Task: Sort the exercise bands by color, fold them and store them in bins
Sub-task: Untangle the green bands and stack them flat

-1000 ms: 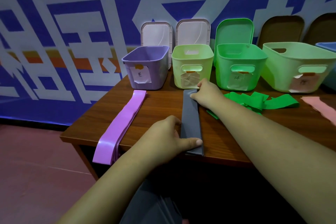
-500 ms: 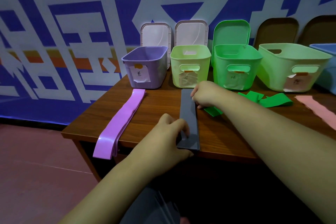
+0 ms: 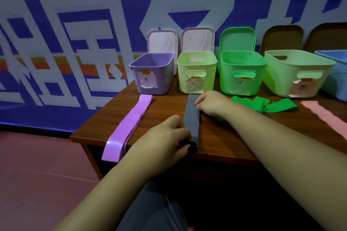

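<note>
A grey band (image 3: 192, 118) lies lengthwise on the wooden table (image 3: 234, 137). My left hand (image 3: 167, 137) grips its near end at the table's front edge, fingers curled round it. Its far end is pinched by my right hand (image 3: 211, 103). To the left lies a purple band (image 3: 129, 124), hanging over the table edge. Green bands (image 3: 266, 105) lie in a heap to the right, and a pink band (image 3: 323, 116) lies beyond them. Behind stand a purple bin (image 3: 152, 73), a pale green bin (image 3: 197, 71), a green bin (image 3: 242, 73) and a wide pale green bin (image 3: 296, 73).
A blue bin (image 3: 336, 73) shows at the right edge. Lids (image 3: 199, 39) lean against the blue banner wall behind the bins. Each bin carries a paper label. The floor (image 3: 37, 174) to the left of the table is reddish.
My left hand has curled round the grey band's near end and lifted it off the table edge. My right hand slid slightly nearer along the band.
</note>
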Available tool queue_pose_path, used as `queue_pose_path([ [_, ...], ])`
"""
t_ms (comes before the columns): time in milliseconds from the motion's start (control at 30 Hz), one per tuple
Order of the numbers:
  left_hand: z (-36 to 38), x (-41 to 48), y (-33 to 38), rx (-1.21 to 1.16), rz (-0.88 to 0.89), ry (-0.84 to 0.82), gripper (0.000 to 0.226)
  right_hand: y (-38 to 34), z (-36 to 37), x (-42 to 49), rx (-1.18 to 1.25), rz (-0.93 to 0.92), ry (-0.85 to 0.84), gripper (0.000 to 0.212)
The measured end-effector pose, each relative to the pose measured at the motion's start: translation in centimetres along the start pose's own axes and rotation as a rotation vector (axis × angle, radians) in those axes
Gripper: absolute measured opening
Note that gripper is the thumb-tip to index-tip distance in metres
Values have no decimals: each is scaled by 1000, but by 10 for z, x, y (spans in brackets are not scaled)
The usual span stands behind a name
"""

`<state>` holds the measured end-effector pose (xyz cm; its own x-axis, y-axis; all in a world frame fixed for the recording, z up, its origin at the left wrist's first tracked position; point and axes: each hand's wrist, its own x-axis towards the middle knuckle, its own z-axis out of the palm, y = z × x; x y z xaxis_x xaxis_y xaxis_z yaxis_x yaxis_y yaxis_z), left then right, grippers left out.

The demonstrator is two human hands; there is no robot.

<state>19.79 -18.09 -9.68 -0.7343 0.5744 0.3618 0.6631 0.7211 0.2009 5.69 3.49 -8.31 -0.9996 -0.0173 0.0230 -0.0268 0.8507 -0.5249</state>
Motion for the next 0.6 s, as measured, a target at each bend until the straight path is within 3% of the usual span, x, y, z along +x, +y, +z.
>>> queue_pose_path([
  [233, -3, -4, -2, 38, 50, -94, 30, 6, -8, -6, 86, -21, 23, 20],
  [333, -12, 5, -1, -61, 18, -93, 38, 12, -25, -10, 144, -70, 106, 20],
  [433, -19, 35, 0, -231, -11, -80, 25, 23, -48, -19, 151, -118, 208, 22],
  [600, -14, 116, 3, -254, -3, -107, 16, 69, -86, -25, 140, -73, 324, 22],
])
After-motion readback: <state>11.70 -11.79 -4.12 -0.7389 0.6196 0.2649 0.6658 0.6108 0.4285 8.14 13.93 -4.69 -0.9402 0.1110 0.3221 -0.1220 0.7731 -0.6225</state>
